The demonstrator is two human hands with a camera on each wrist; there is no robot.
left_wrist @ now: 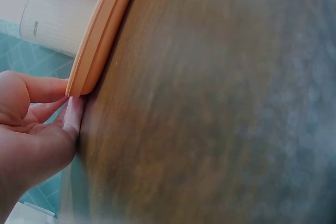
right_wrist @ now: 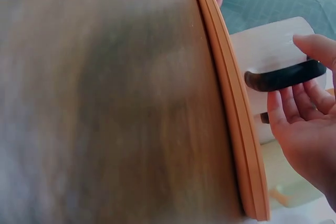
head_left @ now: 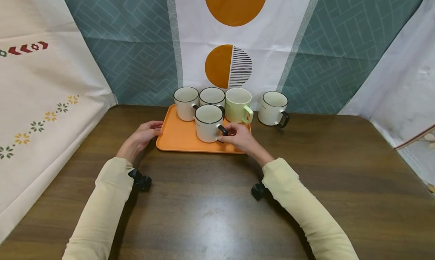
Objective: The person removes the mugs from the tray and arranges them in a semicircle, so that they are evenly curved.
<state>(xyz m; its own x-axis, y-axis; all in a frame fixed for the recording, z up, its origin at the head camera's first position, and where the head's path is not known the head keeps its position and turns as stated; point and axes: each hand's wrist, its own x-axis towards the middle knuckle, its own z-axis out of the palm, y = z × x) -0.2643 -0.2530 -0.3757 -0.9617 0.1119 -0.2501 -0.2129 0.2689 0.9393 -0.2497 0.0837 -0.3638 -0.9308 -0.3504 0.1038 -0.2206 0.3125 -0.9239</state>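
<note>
An orange tray lies on the table, its left edge pinched by my left hand. In the left wrist view that hand's fingers meet the tray's rim at the corner. A white mug with a black rim and handle stands upright at the front of the tray. My right hand holds it by the black handle, thumb on one side and fingers on the other. Behind stand two similar white mugs, one at the left and one partly hidden, and a light green mug.
Right of the tray, another white mug with a black handle stands on the brown wooden table. Patterned cloth hangs close behind the mugs. White cloths flank both sides. A small black camera is on the left wrist.
</note>
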